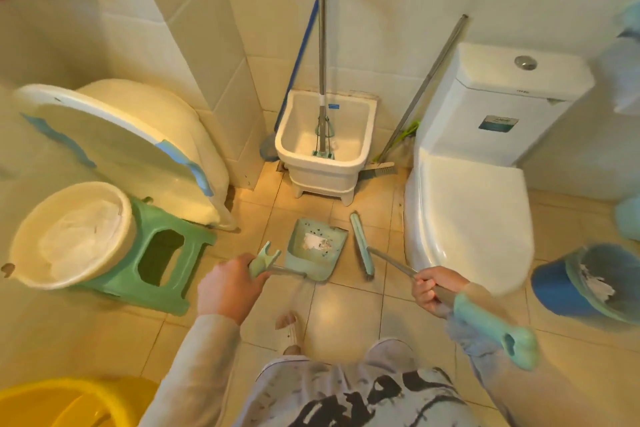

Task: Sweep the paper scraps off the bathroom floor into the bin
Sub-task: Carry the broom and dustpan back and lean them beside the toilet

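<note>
Forward of both hands, against the tiled wall: white square mop basin (325,146) with steel-handled mop (322,45) standing upright in it. Blue-handled tool (299,55) leans on the wall just left of the basin. Right of the right hand: white ceramic toilet (478,184), lid down. Left of the left hand: green plastic step stool (162,253), round cream plastic basin (69,236) resting tilted on it. Near-left corner: yellow plastic tub (69,402).

Warm yellowish light, glare on floor tiles (341,319), fisheye-bent edges, soft blur
</note>
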`<state>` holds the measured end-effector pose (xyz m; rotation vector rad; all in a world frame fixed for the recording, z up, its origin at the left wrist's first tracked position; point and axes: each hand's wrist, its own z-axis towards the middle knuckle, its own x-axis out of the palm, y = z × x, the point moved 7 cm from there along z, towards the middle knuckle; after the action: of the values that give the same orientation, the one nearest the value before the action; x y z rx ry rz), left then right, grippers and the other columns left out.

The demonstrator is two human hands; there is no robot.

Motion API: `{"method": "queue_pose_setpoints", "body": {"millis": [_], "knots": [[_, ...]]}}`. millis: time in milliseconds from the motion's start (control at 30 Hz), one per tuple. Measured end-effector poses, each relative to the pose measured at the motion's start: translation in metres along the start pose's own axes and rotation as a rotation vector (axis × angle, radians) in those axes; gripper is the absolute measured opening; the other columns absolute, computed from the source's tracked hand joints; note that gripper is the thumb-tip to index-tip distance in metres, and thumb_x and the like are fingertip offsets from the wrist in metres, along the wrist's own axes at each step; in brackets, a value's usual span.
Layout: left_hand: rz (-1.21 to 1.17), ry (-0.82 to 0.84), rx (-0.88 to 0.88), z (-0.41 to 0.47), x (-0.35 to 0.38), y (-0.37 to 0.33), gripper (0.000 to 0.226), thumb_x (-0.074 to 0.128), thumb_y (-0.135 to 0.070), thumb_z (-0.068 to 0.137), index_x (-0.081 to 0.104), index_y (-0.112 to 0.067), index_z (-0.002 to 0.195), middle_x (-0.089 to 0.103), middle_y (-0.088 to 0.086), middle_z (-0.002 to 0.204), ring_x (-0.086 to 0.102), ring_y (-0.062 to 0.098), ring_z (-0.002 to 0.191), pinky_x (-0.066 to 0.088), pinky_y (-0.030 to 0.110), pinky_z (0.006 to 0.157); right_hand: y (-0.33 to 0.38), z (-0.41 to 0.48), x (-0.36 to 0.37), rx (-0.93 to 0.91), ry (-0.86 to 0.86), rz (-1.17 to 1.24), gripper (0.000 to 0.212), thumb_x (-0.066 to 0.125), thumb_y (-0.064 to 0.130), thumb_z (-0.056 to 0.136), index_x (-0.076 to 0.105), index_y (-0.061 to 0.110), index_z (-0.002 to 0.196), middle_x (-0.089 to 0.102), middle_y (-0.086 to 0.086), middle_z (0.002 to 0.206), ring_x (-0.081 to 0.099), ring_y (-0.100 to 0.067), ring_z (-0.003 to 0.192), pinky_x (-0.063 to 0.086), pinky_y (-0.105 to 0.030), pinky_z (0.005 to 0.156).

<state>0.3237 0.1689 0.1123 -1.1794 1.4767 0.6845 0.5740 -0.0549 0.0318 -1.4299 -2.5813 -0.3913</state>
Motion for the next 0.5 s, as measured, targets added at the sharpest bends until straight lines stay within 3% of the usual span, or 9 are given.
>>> {"method": "queue_pose_setpoints", "body": {"millis": [333, 500], "knots": [[0.391, 0.135, 0.616, 0.142, -0.033, -0.078, 0.031, 0.054, -0.048, 0.088, 0.064, -0.023, 0.102, 0.069, 0.002, 0.089, 0.065, 0.023, 0.083, 0.047, 0.029, 0.062, -0.002, 0.007, 0.054, -0.07, -0.007, 0.408, 0.031, 0.025, 0.007, 0.099, 0.033, 0.014, 0.069, 0.033, 0.001, 0.032, 0.033, -0.009, 0.019, 0.028, -0.008, 0.025], [0.562, 0.117, 0.91, 0.184, -0.035, -0.159, 0.033, 0.056, -0.045, 0.087, 0.065, -0.019, 0.105, 0.07, 0.008, 0.1, 0.066, 0.028, 0.094, 0.053, 0.034, 0.076, 0.021, 0.007, 0.06, -0.153, -0.007, 0.556, 0.032, 0.022, 0.008, 0.1, 0.032, 0.016, 0.07, 0.033, 0.004, 0.028, 0.033, -0.007, 0.018, 0.026, -0.008, 0.024]]}}
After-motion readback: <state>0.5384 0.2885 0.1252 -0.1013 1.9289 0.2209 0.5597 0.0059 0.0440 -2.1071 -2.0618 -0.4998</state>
